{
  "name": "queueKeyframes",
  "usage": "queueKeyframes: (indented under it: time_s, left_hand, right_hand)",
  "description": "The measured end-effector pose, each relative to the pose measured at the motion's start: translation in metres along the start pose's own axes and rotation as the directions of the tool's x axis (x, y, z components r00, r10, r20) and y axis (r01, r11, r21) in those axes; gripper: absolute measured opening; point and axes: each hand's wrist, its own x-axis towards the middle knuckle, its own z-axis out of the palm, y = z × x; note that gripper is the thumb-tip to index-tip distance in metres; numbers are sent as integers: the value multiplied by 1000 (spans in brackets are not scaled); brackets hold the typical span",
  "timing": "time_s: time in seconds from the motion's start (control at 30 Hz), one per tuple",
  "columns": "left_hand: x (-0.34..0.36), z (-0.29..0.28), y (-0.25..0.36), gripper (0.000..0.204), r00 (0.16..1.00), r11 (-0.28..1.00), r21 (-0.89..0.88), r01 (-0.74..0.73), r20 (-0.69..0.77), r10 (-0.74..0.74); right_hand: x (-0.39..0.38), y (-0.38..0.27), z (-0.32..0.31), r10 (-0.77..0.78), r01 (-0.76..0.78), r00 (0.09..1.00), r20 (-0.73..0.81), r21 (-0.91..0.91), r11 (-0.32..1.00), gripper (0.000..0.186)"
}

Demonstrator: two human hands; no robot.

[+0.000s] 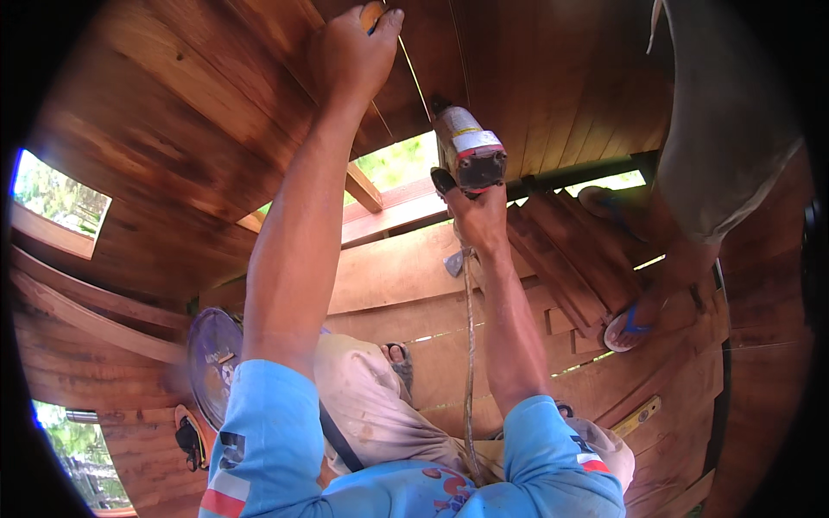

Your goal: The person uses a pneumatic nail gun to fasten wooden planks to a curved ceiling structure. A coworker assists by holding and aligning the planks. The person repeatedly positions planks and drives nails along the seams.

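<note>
Overhead at the top, my left hand [356, 53] is closed round a small rounded orange thing [372, 15] with a dark blue edge. Its kind is mostly hidden by my fingers, and it is close to the wooden boards [259, 60]. To the right and lower, my right hand [479, 211] grips a corded power drill [469, 147] with a grey, red and black body. The drill's dark nose points up at the planks; whether it touches them I cannot tell. Its cord [469, 363] hangs from the handle to my lap.
Another person's leg in a sandal [626, 330] stands close on the right. Loose planks [579, 250] lie beside it. A yellow spirit level [637, 416] rests on the gapped floorboards [397, 268]. A purple round bucket [216, 363] stands left of me, below an opening [60, 194].
</note>
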Motion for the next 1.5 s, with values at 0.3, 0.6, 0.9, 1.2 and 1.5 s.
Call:
queueKeyframes:
  time_s: [0.3, 0.6, 0.9, 1.2, 1.5]
  left_hand:
    - [-33, -20, -19, 27, 993, 987, -130, 94, 86, -83]
    - [-15, -61, 31, 26, 955, 925, -292, 244, 239, -176]
    - [107, -158, 114, 22, 966, 849, -461, 258, 118, -230]
    - [244, -209, 188, 22, 981, 885, -431, 174, -2, -194]
    - [304, -210, 220, 25, 975, 966, -140, 217, -20, -222]
  right_hand:
    - [-46, 17, -23, 248, -203, 958, -141, 278, 939, 53]
    - [-17, -93, -49, 419, -362, 878, -230, 251, 898, 42]
    - [33, -287, -15, 525, -461, 842, -124, 341, 819, 33]
    - [70, -423, 19, 578, -512, 816, 2, 465, 722, 40]
    - [72, -521, 10, 674, -667, 732, 98, 307, 679, 41]
